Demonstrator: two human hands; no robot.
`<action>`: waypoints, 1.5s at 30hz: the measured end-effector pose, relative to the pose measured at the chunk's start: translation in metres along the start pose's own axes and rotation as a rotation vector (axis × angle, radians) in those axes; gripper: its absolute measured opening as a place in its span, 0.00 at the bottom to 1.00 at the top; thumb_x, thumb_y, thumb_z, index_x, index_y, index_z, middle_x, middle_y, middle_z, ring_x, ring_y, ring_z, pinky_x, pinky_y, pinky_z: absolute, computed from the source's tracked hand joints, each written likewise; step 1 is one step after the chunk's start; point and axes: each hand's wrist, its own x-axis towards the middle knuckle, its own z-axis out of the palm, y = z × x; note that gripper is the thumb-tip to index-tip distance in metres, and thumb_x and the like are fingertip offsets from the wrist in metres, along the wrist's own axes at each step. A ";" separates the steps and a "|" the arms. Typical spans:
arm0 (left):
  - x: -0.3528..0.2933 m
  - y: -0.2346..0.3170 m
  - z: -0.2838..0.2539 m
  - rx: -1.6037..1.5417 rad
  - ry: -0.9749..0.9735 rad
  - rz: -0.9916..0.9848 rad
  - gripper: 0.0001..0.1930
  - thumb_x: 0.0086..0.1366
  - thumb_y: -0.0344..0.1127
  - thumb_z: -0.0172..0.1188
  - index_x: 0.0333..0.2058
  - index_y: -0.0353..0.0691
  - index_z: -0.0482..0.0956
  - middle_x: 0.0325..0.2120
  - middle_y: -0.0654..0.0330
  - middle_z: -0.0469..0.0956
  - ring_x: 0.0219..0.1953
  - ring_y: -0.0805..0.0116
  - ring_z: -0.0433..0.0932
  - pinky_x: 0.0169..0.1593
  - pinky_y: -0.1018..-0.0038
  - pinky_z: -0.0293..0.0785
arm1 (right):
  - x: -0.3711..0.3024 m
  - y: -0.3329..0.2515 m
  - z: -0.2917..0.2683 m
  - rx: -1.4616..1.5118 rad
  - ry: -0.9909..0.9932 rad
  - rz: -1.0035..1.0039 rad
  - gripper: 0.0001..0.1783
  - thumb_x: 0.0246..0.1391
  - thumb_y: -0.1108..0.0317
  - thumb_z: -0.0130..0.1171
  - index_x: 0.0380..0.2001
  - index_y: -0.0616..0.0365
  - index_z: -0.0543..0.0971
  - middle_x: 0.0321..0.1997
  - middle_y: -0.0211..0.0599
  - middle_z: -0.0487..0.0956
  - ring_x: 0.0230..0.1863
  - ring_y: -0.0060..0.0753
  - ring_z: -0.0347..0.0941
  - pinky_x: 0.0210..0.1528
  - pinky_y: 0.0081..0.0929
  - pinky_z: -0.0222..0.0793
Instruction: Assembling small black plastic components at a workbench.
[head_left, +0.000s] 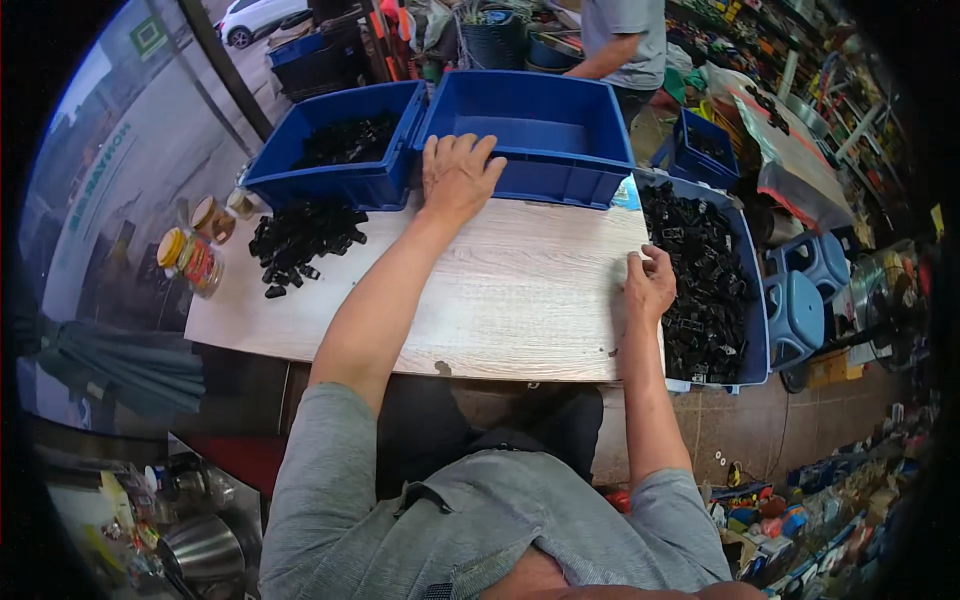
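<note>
The light wood-grain tabletop [520, 300] serves as the landmark. At its far edge, the left hand [458, 175] is laid flat, fingers spread, on the near rim of an empty blue plastic crate [540, 135]; nothing is gripped. Left of that crate, a second blue plastic crate [335, 145] holds small black plastic clips. A loose heap of black plastic clips [300, 240] lies on the tabletop's far left corner, with small lidded jars [192, 260] just beside it at the left edge. At the tabletop's right edge, the right hand [650, 285] is seen with fingers curled together against a long blue tray of black plastic clips [700, 280]; whether a piece is pinched cannot be told. The step in hand is judged to be the steadying of the empty crate while stock is reached for. A firm pinch on a single clip would be called for next.
</note>
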 end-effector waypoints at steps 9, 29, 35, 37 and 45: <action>-0.001 -0.012 -0.018 0.114 -0.114 -0.115 0.17 0.68 0.50 0.57 0.48 0.49 0.83 0.45 0.64 0.82 0.54 0.59 0.76 0.65 0.26 0.47 | -0.002 -0.011 -0.004 -0.025 -0.027 0.054 0.17 0.53 0.59 0.67 0.45 0.52 0.83 0.26 0.31 0.81 0.27 0.26 0.76 0.35 0.28 0.72; -0.008 -0.016 -0.018 0.032 -0.097 -0.108 0.18 0.66 0.46 0.61 0.53 0.52 0.80 0.49 0.65 0.79 0.56 0.60 0.73 0.64 0.26 0.47 | 0.004 -0.004 -0.003 -0.091 -0.037 0.083 0.18 0.49 0.58 0.67 0.44 0.49 0.85 0.25 0.30 0.81 0.29 0.27 0.77 0.39 0.30 0.71; -0.011 -0.017 -0.018 0.021 -0.024 -0.059 0.19 0.62 0.40 0.65 0.52 0.50 0.80 0.47 0.65 0.78 0.55 0.60 0.72 0.64 0.26 0.50 | 0.004 -0.006 -0.002 -0.079 -0.065 0.119 0.17 0.50 0.57 0.67 0.43 0.49 0.85 0.25 0.30 0.81 0.29 0.27 0.77 0.39 0.30 0.71; -0.011 -0.017 -0.019 0.032 -0.024 -0.054 0.19 0.61 0.40 0.65 0.52 0.50 0.80 0.47 0.64 0.78 0.55 0.59 0.72 0.64 0.27 0.51 | 0.006 0.003 0.001 -0.075 -0.039 0.063 0.17 0.51 0.60 0.68 0.44 0.51 0.85 0.24 0.29 0.80 0.25 0.23 0.75 0.33 0.27 0.70; -0.011 -0.018 -0.022 -0.003 -0.121 -0.077 0.24 0.61 0.40 0.64 0.57 0.49 0.77 0.54 0.60 0.76 0.59 0.56 0.70 0.65 0.35 0.56 | 0.004 -0.003 -0.001 -0.039 -0.052 0.066 0.16 0.50 0.58 0.67 0.42 0.49 0.86 0.22 0.29 0.80 0.26 0.24 0.75 0.34 0.27 0.69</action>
